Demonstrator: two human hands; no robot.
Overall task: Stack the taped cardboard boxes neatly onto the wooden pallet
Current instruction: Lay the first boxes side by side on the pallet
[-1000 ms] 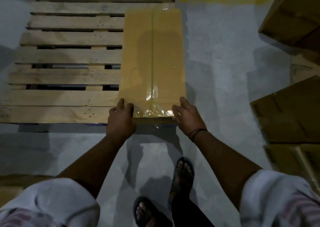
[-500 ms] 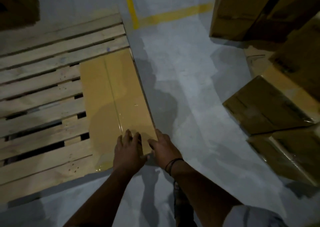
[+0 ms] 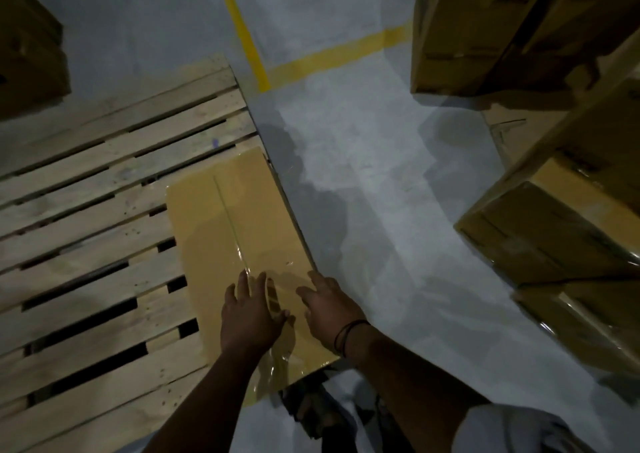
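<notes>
A long flat cardboard box (image 3: 239, 231), sealed with clear tape down its middle, lies along the right edge of the wooden pallet (image 3: 97, 217). Both hands are over the box's near end. My left hand (image 3: 251, 309) lies flat on the top with fingers spread. My right hand (image 3: 329, 309) rests beside it, fingers straight, near the box's right edge. Neither hand curls round anything. The box's near end sticks out a little past the pallet's front.
Several taped cardboard boxes (image 3: 554, 224) are piled at the right, with a taller stack (image 3: 485, 30) at the top right. Another box (image 3: 27, 44) stands at the top left. Yellow floor lines (image 3: 249, 47) run beyond the pallet. Grey concrete floor (image 3: 374, 182) lies between pallet and boxes.
My hands have moved from the box's near end corners onto its top, close together. The view has swung right, bringing the pile of boxes into sight.
</notes>
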